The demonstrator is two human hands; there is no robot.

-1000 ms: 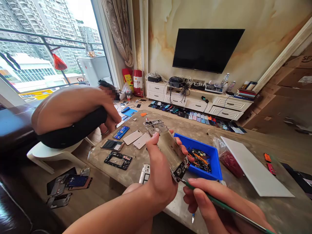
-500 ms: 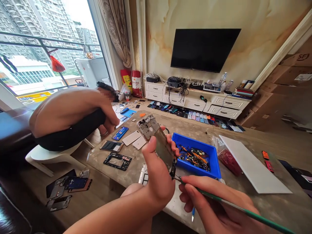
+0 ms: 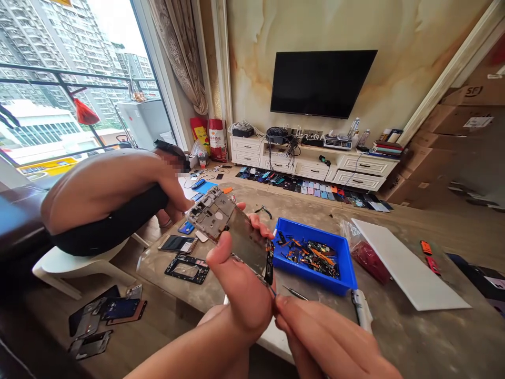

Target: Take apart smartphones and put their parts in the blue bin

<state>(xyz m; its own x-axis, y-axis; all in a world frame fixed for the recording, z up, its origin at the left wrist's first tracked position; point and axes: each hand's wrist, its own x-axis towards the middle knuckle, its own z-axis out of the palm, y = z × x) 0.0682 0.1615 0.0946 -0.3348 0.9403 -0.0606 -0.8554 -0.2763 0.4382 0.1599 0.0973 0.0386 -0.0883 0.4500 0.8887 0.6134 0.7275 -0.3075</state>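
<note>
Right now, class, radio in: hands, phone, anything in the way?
Left hand gripping phone frame. Right hand just below it, fingertips pinched. Blue parts tray beyond, not touching.

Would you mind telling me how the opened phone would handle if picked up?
The opened phone probably feels stiff, its metal frame staying flat in the left hand. Its smooth glassy panel looks slippery and fragile.

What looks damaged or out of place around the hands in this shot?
The phone frame in the left hand looks stripped: bare metal and exposed innards show, and a dark strip juts from its edge, so it isn't an intact phone.
</note>
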